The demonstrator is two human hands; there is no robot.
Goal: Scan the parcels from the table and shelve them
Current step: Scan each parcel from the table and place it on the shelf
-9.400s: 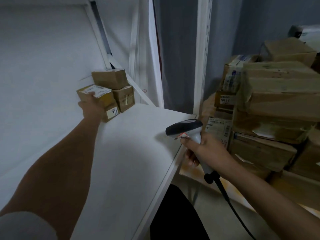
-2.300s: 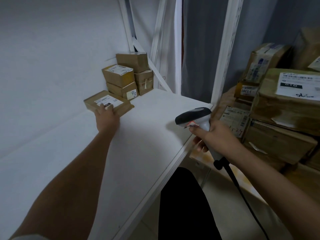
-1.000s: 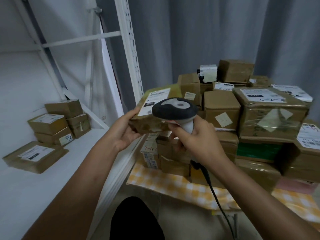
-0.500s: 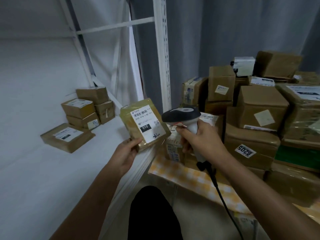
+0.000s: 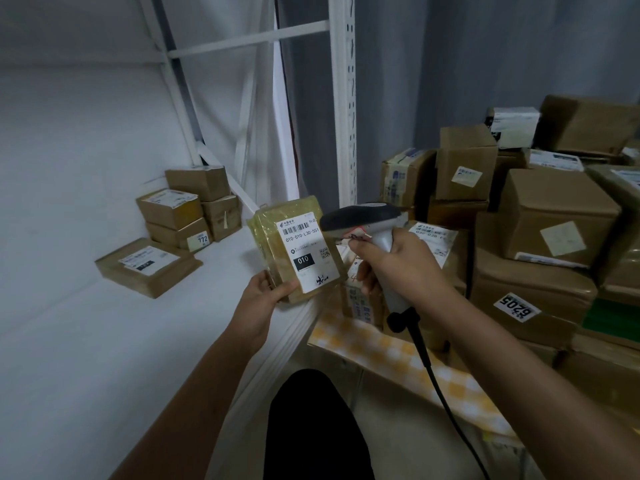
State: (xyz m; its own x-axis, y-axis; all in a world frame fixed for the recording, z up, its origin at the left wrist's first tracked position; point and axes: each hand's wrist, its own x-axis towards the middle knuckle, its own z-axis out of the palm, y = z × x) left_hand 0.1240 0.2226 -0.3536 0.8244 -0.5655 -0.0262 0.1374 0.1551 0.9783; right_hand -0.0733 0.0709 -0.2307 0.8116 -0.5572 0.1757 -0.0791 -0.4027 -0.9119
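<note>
Grey curtains hang behind a white metal shelf (image 5: 104, 341) that fills the left half of the frame, with a few small boxes (image 5: 188, 209) stacked at its back and a flat parcel (image 5: 149, 266) lying in front of them. At right, a surface under a yellow checked cloth (image 5: 381, 351) carries a crowded pile of brown parcels (image 5: 540, 230).

At frame centre, the left hand (image 5: 263, 299) holds a yellowish wrapped parcel (image 5: 277, 244) from below, thumb across its lower face and fingers curled behind, just above the shelf's front edge. It is probably lifted like this so the white label (image 5: 304, 252) faces the camera and the scanner. The parcel's long axis runs roughly upright, leaning toward upper left, barcode at the top end.

The right hand (image 5: 398, 268) is wrapped tight round the handle of a corded scanner (image 5: 360, 218), whose dark head points left at the label's upper part, almost touching it. The scan looks to be in hand; shelving would follow.
</note>
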